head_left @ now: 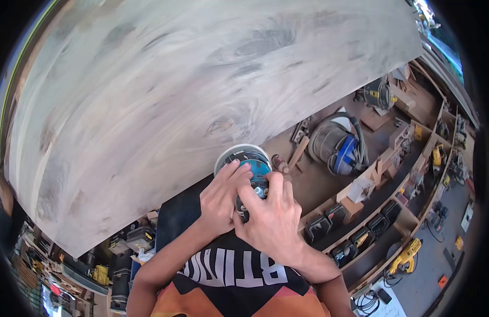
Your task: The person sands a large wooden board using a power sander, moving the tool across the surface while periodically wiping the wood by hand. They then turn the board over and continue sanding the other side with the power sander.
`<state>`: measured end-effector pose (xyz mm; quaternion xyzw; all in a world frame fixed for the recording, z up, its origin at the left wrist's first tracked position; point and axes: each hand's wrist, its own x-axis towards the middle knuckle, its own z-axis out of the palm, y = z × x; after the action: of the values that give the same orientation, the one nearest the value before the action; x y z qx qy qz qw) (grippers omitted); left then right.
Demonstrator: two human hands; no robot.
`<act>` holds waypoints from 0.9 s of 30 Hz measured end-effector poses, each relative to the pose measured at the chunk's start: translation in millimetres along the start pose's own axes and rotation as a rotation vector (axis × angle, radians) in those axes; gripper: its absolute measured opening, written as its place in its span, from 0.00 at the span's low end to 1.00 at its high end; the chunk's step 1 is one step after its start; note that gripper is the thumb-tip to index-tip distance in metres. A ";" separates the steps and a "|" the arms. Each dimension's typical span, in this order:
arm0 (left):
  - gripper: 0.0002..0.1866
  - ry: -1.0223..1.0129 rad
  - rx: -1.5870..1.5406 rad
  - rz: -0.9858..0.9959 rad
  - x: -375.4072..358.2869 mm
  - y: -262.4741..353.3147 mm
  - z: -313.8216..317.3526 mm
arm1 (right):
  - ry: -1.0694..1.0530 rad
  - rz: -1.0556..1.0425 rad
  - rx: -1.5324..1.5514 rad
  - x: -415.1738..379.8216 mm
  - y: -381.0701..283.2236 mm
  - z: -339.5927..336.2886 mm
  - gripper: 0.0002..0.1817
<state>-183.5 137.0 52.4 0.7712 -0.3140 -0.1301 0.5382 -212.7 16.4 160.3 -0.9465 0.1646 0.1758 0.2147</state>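
Both of my hands are close to my body, on a teal and black power sander (257, 168) with a pale round disc (221, 161) at its front. My left hand (221, 193) wraps over its left side, fingers across the top. From the right, my right hand (273, 214) grips the body, thumb and fingers closed round it. The disc is at the near edge of a large greyish wooden panel (165, 95) with swirling grain and dark knots. Whether the disc touches the panel cannot be made out. My hands hide much of the sander's rear.
A blue and grey shop vacuum (342, 150) stands on the floor at right, near another vacuum (379, 94). Wooden shelving (413, 216) with tool cases and a yellow power tool (405, 257) curves along the right. Dark cases (139, 238) lie lower left. Another person's arm (2, 190) shows at the left edge.
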 end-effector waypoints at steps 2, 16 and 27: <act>0.20 -0.024 0.016 0.011 10.4 -2.7 -3.7 | 0.052 0.021 -0.010 5.9 -0.8 0.9 0.29; 0.19 -0.109 0.009 -0.020 40.3 -8.9 -11.5 | 0.057 0.145 -0.030 31.1 -8.6 -12.9 0.31; 0.20 -0.095 -0.011 -0.030 40.8 -7.0 -9.7 | 0.013 0.158 -0.065 33.0 -11.1 -18.5 0.32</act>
<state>-144.5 120.4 55.3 0.7659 -0.3270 -0.1761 0.5248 -174.5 9.5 166.5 -0.9382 0.2343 0.1911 0.1685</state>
